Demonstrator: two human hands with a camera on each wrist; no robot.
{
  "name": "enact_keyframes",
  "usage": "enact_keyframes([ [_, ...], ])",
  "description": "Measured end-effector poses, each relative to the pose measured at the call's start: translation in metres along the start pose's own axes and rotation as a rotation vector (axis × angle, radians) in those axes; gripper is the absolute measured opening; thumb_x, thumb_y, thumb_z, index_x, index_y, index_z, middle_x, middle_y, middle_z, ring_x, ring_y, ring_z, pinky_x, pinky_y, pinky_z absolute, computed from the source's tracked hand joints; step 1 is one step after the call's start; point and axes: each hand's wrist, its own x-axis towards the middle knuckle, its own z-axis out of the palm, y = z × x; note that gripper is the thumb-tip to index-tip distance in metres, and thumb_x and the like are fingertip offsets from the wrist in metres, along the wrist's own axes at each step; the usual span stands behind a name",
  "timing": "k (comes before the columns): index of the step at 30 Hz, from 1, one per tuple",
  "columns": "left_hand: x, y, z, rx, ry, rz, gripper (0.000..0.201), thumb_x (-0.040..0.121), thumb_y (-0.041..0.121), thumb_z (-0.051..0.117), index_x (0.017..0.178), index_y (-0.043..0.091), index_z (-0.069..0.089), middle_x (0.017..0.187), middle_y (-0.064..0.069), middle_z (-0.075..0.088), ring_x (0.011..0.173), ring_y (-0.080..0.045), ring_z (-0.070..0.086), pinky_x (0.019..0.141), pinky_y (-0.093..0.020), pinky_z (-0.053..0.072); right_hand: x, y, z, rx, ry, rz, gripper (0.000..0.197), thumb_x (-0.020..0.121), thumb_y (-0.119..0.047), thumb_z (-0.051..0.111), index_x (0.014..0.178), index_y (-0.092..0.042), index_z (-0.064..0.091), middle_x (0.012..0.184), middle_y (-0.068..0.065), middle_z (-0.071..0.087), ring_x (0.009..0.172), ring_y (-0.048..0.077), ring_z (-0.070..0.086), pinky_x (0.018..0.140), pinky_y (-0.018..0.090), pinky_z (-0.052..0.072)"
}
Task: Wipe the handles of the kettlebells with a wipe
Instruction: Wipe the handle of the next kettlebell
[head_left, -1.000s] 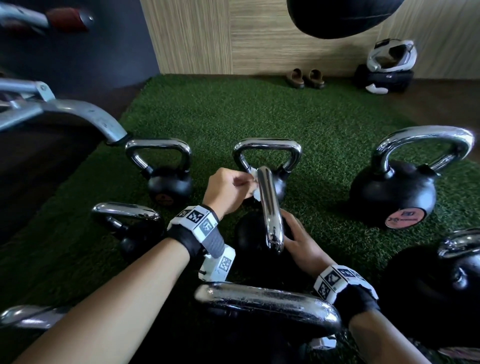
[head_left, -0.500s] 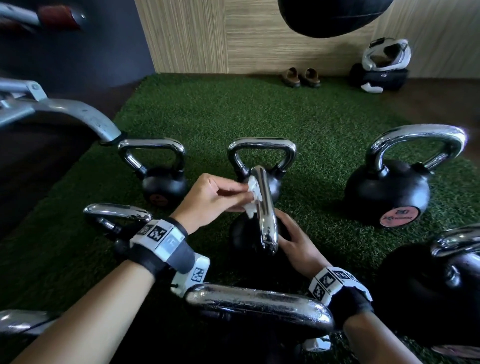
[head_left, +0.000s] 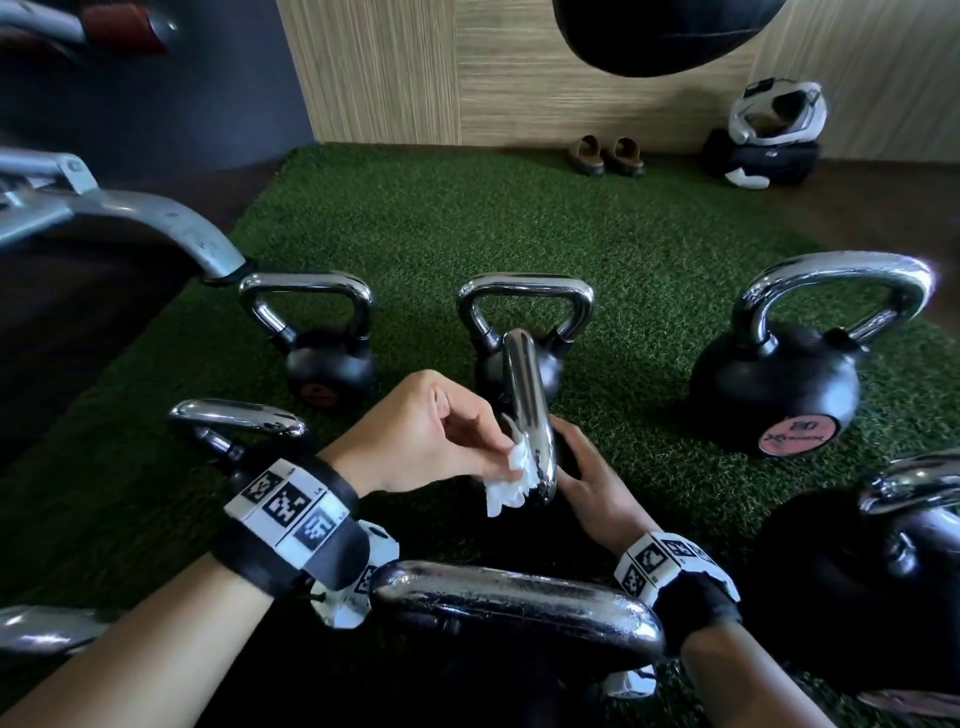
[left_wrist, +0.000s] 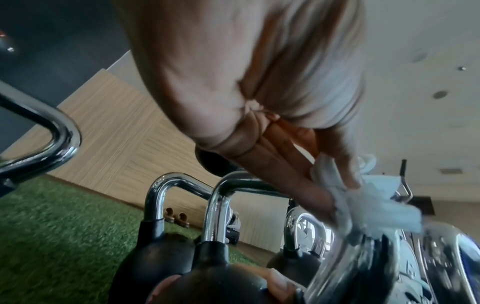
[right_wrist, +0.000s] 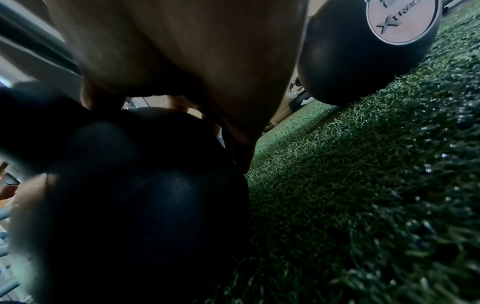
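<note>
Kettlebells with black round bodies and chrome loop handles stand on the green artificial turf (head_left: 597, 223); the one being cleaned, the middle kettlebell (head_left: 530, 415), sits just in front of another like it, with its handle edge-on to the head camera. From that view, the left hand (head_left: 431, 436) pinches a crumpled white wipe (head_left: 511, 480) against the near end of this handle, while the right hand (head_left: 597, 488) cups the black body beside it, fingers curved round it to steady it. At the left wrist, thumb and fingertips (left_wrist: 319, 197) squeeze the wipe onto wet-looking chrome. At the right wrist, the palm lies on the dark ball (right_wrist: 145, 205). I judge the wiping stroke under way; next the wipe should travel round the remaining curve, then go to a neighbouring handle.
</note>
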Motion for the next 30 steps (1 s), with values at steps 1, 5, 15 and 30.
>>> enact_keyframes([
  [1,0.0,0.0,0.001,0.032,-0.002,0.004,0.016,0.069,0.012,0.091,0.077,0.021,0.08,0.08,0.007,0.08,0.073,-0.006,0.073,0.07,-0.018,0.056,-0.001,-0.001,0.0,-0.001,0.0,0.003,0.082,0.081,-0.071,0.058,0.151,-0.03,0.043,0.15,-0.008,0.051,0.14,0.006,0.045,0.121,0.044,0.034],
  [5,-0.007,-0.009,0.008,0.167,-0.02,-0.007,0.015,0.072,0.011,0.093,0.08,0.02,0.083,0.08,0.013,0.08,0.075,-0.006,0.076,0.071,-0.018,0.056,-0.002,-0.002,-0.002,-0.001,0.001,0.019,0.079,0.081,-0.067,0.058,0.15,-0.033,0.042,0.15,-0.006,0.05,0.138,0.007,0.046,0.12,0.043,0.035],
  [15,-0.023,-0.035,0.033,0.242,0.133,0.007,0.013,0.077,0.014,0.09,0.088,0.013,0.085,0.09,0.009,0.081,0.087,-0.001,0.076,0.087,-0.029,0.062,0.0,0.006,0.002,-0.007,0.007,0.001,0.076,0.083,-0.067,0.056,0.149,-0.034,0.042,0.147,-0.007,0.052,0.138,0.007,0.047,0.119,0.045,0.036],
  [30,-0.003,0.024,-0.043,0.129,0.339,0.135,0.02,0.071,0.028,0.084,0.091,0.027,0.08,0.09,0.013,0.08,0.082,-0.005,0.076,0.078,-0.019,0.059,-0.002,-0.15,-0.062,0.055,0.053,-0.278,0.035,0.086,-0.016,0.077,0.121,-0.018,0.074,0.097,-0.002,0.079,0.076,0.007,0.069,0.071,0.022,0.057],
])
